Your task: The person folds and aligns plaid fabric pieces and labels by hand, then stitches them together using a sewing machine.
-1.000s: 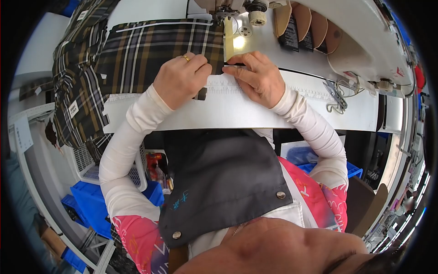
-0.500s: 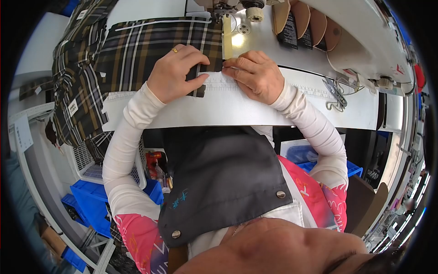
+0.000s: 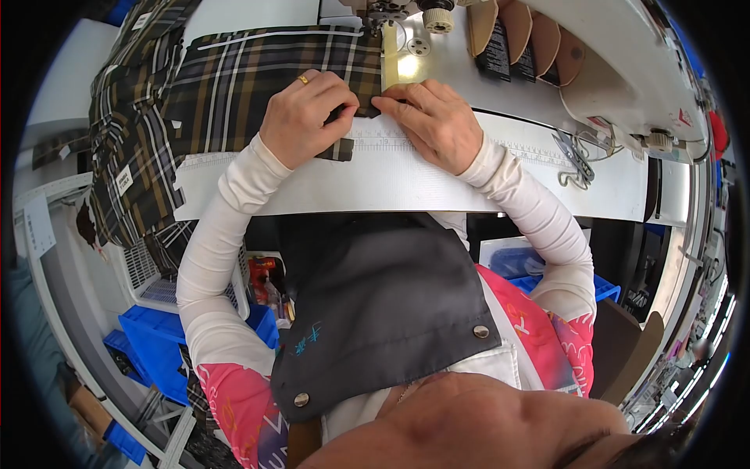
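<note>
Dark plaid fabric (image 3: pixel 226 94) with brown and white lines lies across the sewing machine bed, its right edge beside a yellow strip (image 3: pixel 390 59). My left hand (image 3: pixel 308 117) rests on the cloth near its front edge, thumb and fingers pinched together on it. At the fabric's right front corner, my right hand (image 3: pixel 433 121) pinches the edge between thumb and fingers. The needle area of the sewing machine (image 3: pixel 388 12) stands just beyond the far end of the cloth's right edge. A printed ruler scale (image 3: pixel 383 142) runs beneath both hands.
Thread snips (image 3: pixel 574 156) lie on the white table edge (image 3: pixel 469 199) to the right. Several brown rounded pieces (image 3: pixel 519 35) stand behind the machine bed. More plaid cloth hangs off the left side above a white basket (image 3: pixel 148 285) and a blue crate (image 3: pixel 156 352).
My left thumb has closed in against the fingers. My right fingertips have shifted slightly left and up at the fabric corner, which now looks turned.
</note>
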Action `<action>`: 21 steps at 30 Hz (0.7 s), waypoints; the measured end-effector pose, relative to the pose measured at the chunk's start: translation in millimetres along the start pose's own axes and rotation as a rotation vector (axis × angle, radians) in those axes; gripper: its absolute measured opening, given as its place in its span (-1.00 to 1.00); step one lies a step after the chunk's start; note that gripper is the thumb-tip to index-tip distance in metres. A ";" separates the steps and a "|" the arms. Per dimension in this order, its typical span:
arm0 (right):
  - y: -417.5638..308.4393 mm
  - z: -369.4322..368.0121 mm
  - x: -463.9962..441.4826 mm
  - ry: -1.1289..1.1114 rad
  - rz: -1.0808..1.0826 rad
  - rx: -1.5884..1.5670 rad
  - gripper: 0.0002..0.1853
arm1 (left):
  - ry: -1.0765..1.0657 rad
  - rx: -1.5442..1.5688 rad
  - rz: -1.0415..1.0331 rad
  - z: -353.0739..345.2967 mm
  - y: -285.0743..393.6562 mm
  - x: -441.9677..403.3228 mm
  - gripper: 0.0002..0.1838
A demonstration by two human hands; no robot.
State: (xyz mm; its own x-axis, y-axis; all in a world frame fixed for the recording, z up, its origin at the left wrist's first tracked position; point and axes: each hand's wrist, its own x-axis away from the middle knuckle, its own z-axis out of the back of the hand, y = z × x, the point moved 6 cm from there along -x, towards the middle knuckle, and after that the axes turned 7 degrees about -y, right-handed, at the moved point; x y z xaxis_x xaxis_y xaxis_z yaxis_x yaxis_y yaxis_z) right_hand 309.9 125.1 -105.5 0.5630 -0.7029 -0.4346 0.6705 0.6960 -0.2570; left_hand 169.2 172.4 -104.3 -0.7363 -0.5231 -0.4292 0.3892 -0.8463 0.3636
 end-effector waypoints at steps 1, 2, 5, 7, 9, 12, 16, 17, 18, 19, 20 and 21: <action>-0.2 1.1 -1.6 0.008 -0.015 -0.023 -0.74 | -0.001 0.015 0.011 0.1 -1.1 0.2 -0.91; -0.1 1.6 -2.9 0.016 -0.029 -0.045 -0.73 | -0.014 0.057 0.026 -0.4 -3.6 0.1 -0.91; 5.2 -3.8 -5.9 0.019 -0.015 -0.052 -0.75 | -0.035 0.157 0.056 -1.7 -10.5 0.1 -0.91; 13.6 -7.1 -9.5 0.039 -0.042 -0.134 -0.77 | -0.023 0.184 0.054 -2.1 -11.6 0.3 -0.90; 16.8 -9.1 -13.5 0.058 -0.092 -0.215 -0.80 | -0.025 0.195 0.074 0.1 -5.6 -2.2 -0.90; 17.8 -7.8 -15.8 0.059 -0.152 -0.277 -0.81 | -0.032 0.204 0.134 -1.5 -9.7 0.3 -0.88; -4.3 -1.2 -3.8 -0.008 -0.049 -0.102 -0.78 | -0.029 0.206 0.108 -2.5 -9.7 3.4 -0.85; -13.4 -2.4 -0.6 -0.029 -0.016 -0.035 -0.76 | -0.033 0.179 0.085 -2.7 -6.7 3.9 -0.85; -15.8 -5.6 1.4 -0.078 -0.056 0.004 -0.72 | -0.036 0.151 0.062 -2.5 -3.6 4.6 -0.84; -16.8 -5.8 1.6 -0.084 -0.055 0.012 -0.72 | -0.039 0.122 0.040 -2.1 -0.8 5.3 -0.84; -17.3 -5.9 1.3 -0.090 -0.054 0.020 -0.72 | -0.027 0.059 -0.004 0.2 3.0 5.2 -0.84; -17.7 -6.3 1.3 -0.095 -0.053 0.028 -0.71 | -0.015 -0.004 -0.047 3.2 6.5 4.8 -0.85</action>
State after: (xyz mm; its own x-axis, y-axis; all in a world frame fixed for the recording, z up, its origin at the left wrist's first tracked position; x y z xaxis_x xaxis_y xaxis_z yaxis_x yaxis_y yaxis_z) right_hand 295.7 112.8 -106.9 0.5689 -0.7502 -0.3370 0.7130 0.6541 -0.2524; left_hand 166.4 164.6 -101.4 -0.7623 -0.4810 -0.4330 0.3562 -0.8704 0.3399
